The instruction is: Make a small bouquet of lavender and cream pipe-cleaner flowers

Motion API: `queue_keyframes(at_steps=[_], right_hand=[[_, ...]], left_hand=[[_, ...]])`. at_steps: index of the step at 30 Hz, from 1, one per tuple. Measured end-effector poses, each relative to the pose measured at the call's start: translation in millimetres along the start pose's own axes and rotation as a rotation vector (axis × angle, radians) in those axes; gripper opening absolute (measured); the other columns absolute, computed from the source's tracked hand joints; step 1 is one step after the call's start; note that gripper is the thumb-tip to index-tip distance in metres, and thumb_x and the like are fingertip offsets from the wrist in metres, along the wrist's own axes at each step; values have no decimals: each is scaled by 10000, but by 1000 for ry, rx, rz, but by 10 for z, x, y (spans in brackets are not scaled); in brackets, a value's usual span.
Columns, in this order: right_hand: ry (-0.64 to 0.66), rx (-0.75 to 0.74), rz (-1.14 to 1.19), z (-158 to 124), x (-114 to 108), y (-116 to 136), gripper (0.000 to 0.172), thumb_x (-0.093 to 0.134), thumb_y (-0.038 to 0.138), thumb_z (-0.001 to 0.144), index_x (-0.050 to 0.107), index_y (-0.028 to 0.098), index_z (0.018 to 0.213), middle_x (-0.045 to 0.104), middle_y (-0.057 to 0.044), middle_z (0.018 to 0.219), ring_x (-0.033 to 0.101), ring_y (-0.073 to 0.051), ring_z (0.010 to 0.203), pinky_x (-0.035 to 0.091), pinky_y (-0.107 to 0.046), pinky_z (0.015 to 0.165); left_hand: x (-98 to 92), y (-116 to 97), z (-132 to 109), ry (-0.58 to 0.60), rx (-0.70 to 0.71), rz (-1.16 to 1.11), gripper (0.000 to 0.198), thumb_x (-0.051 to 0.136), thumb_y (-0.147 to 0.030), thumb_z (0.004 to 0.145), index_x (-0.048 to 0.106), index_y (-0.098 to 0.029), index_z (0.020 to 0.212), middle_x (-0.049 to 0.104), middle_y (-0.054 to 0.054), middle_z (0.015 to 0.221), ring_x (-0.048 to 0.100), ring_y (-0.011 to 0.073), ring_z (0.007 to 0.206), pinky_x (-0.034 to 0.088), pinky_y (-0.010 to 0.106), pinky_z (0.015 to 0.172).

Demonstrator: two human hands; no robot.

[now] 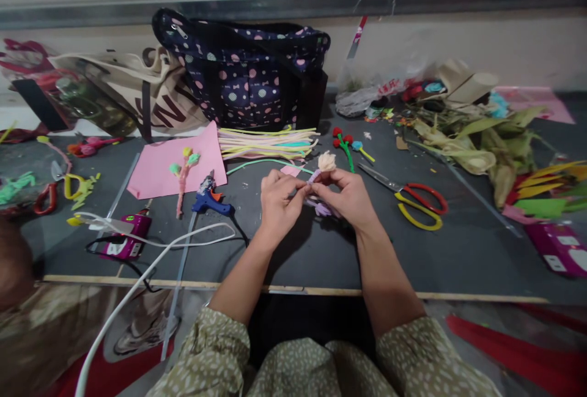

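Note:
Both my hands meet over the middle of the dark table. My left hand (283,201) pinches the stem of a pipe-cleaner flower (327,163), which has a cream fuzzy head and a lilac stem. My right hand (347,196) closes its thumb and fingers on the same stem from the other side. A light green pipe cleaner (268,162) runs leftward from my fingers. Lilac fuzzy loops (322,208) show below my right fingers. Just beyond lie a red pipe-cleaner flower with a green stem (343,146) and a small blue one (360,148).
To the right lie red-and-yellow-handled scissors (419,201) and dried husks (486,140). A blue glue gun (208,198), its cable and pink paper (156,170) are at the left. Behind are a pipe-cleaner bundle (270,143) and a dotted bag (247,79). Another person's arm (13,262) is far left.

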State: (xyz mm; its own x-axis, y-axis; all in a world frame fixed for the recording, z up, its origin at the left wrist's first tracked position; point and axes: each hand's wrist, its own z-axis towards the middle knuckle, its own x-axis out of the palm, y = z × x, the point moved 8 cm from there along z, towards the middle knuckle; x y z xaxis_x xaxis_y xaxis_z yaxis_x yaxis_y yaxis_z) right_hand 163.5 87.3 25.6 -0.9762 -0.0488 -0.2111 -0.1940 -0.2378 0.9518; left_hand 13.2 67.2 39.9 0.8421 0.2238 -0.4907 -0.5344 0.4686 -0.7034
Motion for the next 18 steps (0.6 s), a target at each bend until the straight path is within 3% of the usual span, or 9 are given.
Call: queue_keyframes(at_steps=[8, 18], right_hand=[[54, 9, 96, -15, 3, 16, 150, 736, 318, 747, 698, 183, 803, 688, -9, 760, 607, -145, 711, 483, -281, 704], [146, 105, 388, -70, 105, -77, 207, 815, 343, 696, 717, 206, 817, 686, 2, 779, 612, -125, 698, 493, -263, 697]], left_hand=[[67, 162, 6, 90, -207, -459, 149, 730, -348, 775, 731, -210, 718, 614, 25, 703, 520, 180, 768, 414, 326, 760], [335, 281, -121, 296, -558, -1013, 225, 826, -340, 649, 710, -148, 664, 612, 18, 643, 537, 115, 609, 420, 255, 622]])
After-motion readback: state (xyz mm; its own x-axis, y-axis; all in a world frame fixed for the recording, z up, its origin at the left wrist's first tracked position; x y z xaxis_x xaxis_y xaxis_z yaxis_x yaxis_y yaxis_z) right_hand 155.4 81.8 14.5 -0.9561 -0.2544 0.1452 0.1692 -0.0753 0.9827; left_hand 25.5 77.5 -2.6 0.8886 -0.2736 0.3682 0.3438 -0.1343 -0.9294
